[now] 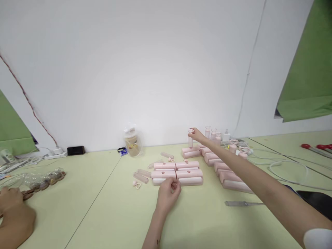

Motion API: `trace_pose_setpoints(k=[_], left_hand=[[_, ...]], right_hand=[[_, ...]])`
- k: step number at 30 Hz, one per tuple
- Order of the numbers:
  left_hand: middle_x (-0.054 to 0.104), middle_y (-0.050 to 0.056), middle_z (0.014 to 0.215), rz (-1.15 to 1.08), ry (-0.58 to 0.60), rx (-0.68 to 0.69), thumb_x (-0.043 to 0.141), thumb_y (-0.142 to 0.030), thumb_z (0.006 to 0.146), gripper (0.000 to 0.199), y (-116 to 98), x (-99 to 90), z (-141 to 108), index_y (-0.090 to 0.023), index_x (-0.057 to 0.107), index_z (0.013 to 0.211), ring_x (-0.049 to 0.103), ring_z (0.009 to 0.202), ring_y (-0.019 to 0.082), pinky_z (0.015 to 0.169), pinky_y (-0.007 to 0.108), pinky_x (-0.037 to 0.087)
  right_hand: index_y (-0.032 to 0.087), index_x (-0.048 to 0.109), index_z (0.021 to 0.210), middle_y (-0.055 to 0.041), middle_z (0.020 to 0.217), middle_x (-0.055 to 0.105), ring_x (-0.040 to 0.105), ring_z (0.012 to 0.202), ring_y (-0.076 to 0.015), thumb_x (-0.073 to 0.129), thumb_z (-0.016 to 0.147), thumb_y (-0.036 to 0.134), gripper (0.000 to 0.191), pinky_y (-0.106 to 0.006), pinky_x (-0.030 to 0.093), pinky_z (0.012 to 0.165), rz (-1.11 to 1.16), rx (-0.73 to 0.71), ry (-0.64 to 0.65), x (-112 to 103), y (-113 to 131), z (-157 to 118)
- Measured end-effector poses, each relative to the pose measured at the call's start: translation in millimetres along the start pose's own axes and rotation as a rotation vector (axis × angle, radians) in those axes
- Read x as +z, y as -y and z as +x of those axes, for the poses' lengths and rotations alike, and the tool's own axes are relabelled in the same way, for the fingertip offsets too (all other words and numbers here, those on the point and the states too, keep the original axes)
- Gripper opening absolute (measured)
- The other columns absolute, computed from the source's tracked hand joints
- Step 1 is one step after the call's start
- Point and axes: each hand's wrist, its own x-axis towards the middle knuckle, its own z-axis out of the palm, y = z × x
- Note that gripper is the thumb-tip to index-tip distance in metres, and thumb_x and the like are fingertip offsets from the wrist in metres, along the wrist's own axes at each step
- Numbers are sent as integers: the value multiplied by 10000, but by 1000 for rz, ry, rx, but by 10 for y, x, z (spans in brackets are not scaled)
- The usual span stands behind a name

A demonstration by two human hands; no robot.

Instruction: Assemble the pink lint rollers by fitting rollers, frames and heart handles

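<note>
My right hand (pixel 197 135) reaches far out and pinches the pink heart-loop top of a clear tube (pixel 190 142). The tube is upright over a pink-and-white case (pixel 191 152) at the back. My left hand (pixel 169 192) is closed, fingertips drawn together at the front edge of several pink-and-white cases (pixel 190 174) set side by side; anything in its fingers is hidden. Left of these cases lie loose clear tubes (pixel 140 177) and a pink cap with a heart-shaped loop (pixel 136 184).
More cases (pixel 234 181) with capped tubes (pixel 213 134) stand at right among white cables (pixel 287 169). A grey tool (pixel 240 203) lies in front. A bagged drink cup (pixel 132 143) and a black phone (pixel 76 150) sit by the wall. Another person's hand (pixel 11 202) is at far left.
</note>
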Motion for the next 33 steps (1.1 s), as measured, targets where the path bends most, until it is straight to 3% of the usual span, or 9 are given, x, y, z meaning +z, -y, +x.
trace_pose_setpoints(k=[5,7,10,14,19,22,25,29,33], left_hand=[[596,12,666,138,-53,16,419,-300,814,193,57,-101,55,-195,557,729,553,647,160,637,268,435],[603,25,728,210,-111,-9,418,-272,808,168,124,-228,106,-190,562,834,565,722,178,700,294,439],[597,86,919,349,-230,-117,365,-161,795,302,288,-494,171,-166,501,1064,537,920,229,830,375,397],[570,122,1114,549,-214,-249,396,-37,687,421,532,-795,152,-176,514,1067,430,1082,315,901,497,286],[599,76,1135,697,11,-213,381,47,640,490,687,-865,85,-209,554,1021,440,1092,277,898,455,281],[597,94,1124,754,98,-164,379,36,687,455,700,-837,133,-183,549,1048,466,1071,263,887,443,297],[622,83,1019,794,164,-86,413,21,709,343,661,-865,221,-170,587,935,492,1031,255,889,429,310],[644,49,925,781,228,63,454,-20,733,264,493,-1071,265,-221,595,829,514,959,227,854,345,362],[631,56,984,745,145,155,444,-205,843,166,141,-1303,149,-226,565,955,495,958,245,834,360,390]], right_hand=[[168,518,1159,-83,1206,520,543,1024,-235,542,880,285,304,-452,452,846,-206,-175,-5,-5,111,-340],[163,568,1061,-70,1143,555,540,1013,-223,542,875,286,224,-441,432,859,-264,-289,83,-4,145,-683],[199,612,836,-37,917,621,564,919,-214,570,818,271,86,-400,424,837,-341,-418,263,30,135,-1288],[210,569,963,-103,1018,590,532,969,-298,612,699,260,272,-434,416,812,-427,-431,323,100,40,-1825],[220,517,984,-89,1063,546,482,1062,-271,521,669,121,331,-409,370,890,-423,-364,337,105,-41,-1918],[240,488,1035,-74,1101,549,493,1054,-256,484,718,133,335,-403,375,874,-389,-330,381,53,-50,-1906],[247,481,1040,-59,1087,569,493,1037,-264,495,739,174,309,-411,377,862,-348,-313,441,-34,-29,-1949],[250,493,1015,-41,1038,572,511,941,-241,531,711,179,314,-359,418,797,-288,-319,538,-152,61,-2130],[268,519,997,-17,999,581,516,908,-224,587,675,171,343,-330,423,781,-232,-357,636,-185,199,-2344]])
